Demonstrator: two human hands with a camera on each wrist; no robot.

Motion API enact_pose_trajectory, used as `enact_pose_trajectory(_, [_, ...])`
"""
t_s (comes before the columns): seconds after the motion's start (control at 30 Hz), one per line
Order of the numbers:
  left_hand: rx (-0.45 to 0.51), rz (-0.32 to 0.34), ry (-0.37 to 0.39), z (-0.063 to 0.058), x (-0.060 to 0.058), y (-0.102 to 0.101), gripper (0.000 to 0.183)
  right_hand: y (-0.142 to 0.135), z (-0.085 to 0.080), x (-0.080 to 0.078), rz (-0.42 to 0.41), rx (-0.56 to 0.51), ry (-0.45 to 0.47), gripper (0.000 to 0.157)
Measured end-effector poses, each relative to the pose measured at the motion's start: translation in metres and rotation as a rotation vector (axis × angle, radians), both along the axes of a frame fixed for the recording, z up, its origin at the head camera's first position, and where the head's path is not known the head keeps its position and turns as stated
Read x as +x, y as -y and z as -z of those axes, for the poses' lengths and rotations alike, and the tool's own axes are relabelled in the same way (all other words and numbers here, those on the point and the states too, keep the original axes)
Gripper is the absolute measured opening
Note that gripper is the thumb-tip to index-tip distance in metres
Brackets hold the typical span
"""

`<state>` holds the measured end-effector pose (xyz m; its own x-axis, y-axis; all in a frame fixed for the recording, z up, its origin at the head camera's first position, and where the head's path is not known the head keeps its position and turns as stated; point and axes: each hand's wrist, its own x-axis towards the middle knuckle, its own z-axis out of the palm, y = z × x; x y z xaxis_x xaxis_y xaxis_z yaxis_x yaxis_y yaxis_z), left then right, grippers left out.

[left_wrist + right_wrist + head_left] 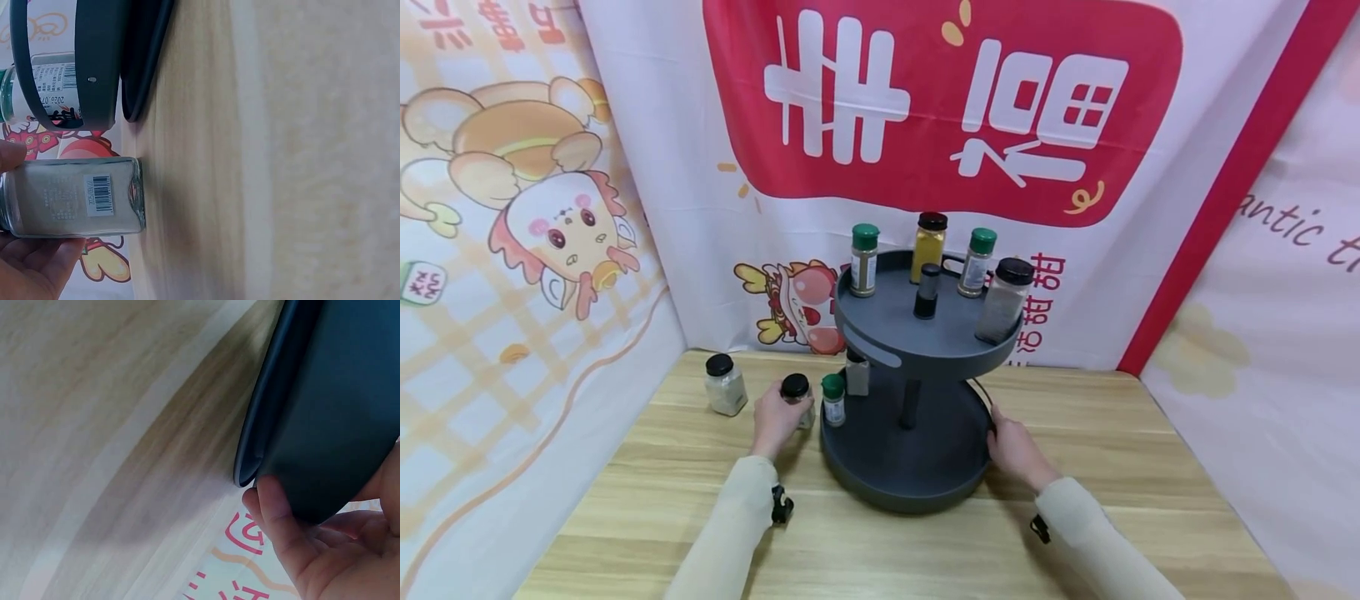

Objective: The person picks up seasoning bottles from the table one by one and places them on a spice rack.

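My left hand [777, 419] grips a glass spice jar [59, 197] with a black lid, just left of a dark grey two-tier turntable [895, 492]. The jar is upright, with a barcode label on its side and pale contents. I cannot tell whether its base touches the table. At the turntable's right side, my right hand [1018, 450] holds the wall of the lower tray [337, 425], fingers curled at its bottom edge. A green-capped spice jar [833, 402] and another pale jar [857, 377] stand at the lower tray's left.
Another black-lidded jar [726, 387] stands on the wooden table [647, 517] at the left. The upper tray [910, 329] bears several jars, among them a yellow one [928, 250] and a large one [1002, 304] at its right edge. A printed cloth [655, 167] hangs behind.
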<state>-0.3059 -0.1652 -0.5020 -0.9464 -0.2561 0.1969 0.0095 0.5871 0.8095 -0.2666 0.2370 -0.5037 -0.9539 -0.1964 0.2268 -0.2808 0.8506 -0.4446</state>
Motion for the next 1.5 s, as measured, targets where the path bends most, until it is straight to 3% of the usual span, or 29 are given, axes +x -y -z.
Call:
enact_pose_trajectory(0.57, [0.007, 0.025, -0.022, -0.002, 0.01, -0.001, 0.039, 0.005, -0.005, 0.011, 0.036, 0.035, 0.024, 0.052])
enact_pose_trajectory(1.17, [-0.037, 0.05, -0.052, -0.035, 0.035, 0.003, 0.046, 0.005, -0.002, 0.015, 0.05, -0.008, 0.032, 0.054])
enact_pose_trajectory(1.5, [-0.038, 0.083, -0.062, -0.048, 0.046, 0.0, 0.051, 0.008, -0.001, 0.02, 0.118, -0.058, 0.061, 0.055])
